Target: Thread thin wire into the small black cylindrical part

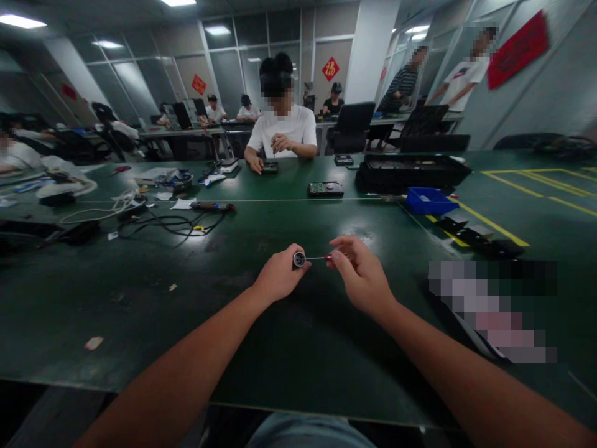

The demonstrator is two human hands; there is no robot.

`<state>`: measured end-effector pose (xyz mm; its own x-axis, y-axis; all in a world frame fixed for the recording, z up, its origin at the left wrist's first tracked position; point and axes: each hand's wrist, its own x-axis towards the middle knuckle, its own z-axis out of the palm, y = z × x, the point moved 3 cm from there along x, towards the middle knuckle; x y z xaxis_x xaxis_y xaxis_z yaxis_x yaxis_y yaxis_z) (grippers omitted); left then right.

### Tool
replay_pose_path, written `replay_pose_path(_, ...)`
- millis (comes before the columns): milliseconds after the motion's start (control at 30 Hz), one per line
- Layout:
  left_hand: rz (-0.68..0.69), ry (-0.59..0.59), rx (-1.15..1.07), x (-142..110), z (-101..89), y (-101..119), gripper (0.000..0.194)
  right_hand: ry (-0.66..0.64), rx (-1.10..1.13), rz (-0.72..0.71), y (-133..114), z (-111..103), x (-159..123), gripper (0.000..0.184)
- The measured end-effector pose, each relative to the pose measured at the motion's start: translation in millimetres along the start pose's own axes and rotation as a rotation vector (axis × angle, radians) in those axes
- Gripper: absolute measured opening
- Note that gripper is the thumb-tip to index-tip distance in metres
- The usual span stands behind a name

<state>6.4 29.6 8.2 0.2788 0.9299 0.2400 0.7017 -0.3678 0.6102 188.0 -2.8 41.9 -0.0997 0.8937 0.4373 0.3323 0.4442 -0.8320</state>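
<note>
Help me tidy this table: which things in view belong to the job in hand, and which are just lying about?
In the job:
dark cylindrical piece, held in the left hand
thin red-ended rod, held in the right hand

Apparently just lying about:
blue tray
black cables
device with green circuit board
pale scrap

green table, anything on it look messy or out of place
Yes, at left: black cables lie in a loose tangle, and a pale scrap sits by itself toward the near side of the table, perhaps stray litter.
</note>
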Motion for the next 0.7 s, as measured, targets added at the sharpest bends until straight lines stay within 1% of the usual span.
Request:
replay_pose_path(67, 0.0, 0.022, 0.013, 0, -1.0, 1, 0.017, 0.029, 0.155, 0.054, 4, 2, 2, 0.02)
replay_pose_path(167, 0.029, 0.021, 0.04, 0, -2.9, 4, 0.016, 0.073, 0.312, 0.118, 10, 2, 7, 0.024)
replay_pose_path(267, 0.049, 0.041, 0.074, 1, -5.8, 6, 0.016, 0.106, 0.503, 0.256, 20, 1, 13, 0.027)
replay_pose_path(300, 0.044, 0.04, 0.076, 1, -6.3, 6, 0.017, 0.086, 0.556, 0.31, 24, 1, 14, 0.028)
replay_pose_path(333, 0.034, 0.034, 0.072, 1, -6.4, 6, 0.017, 0.101, 0.57, 0.328, 26, 1, 15, 0.028)
replay_pose_path(400, 0.016, 0.011, 0.052, 2, -5.7, 4, 0.017, 0.143, 0.528, 0.295, 28, -1, 15, 0.027)
replay_pose_path(467, 0.01, 0.001, 0.035, 2, -4.8, 3, 0.017, 0.177, 0.427, 0.204, 24, -2, 13, 0.027)
replay_pose_path(567, 0.009, 0.007, 0.019, 1, -3.7, 4, 0.017, 0.158, 0.253, 0.094, 13, -1, 9, 0.026)
replay_pose_path(700, -0.003, 0.007, -0.015, 0, -2.3, 4, 0.018, 0.116, 0.086, 0.036, 3, 0, 4, 0.025)
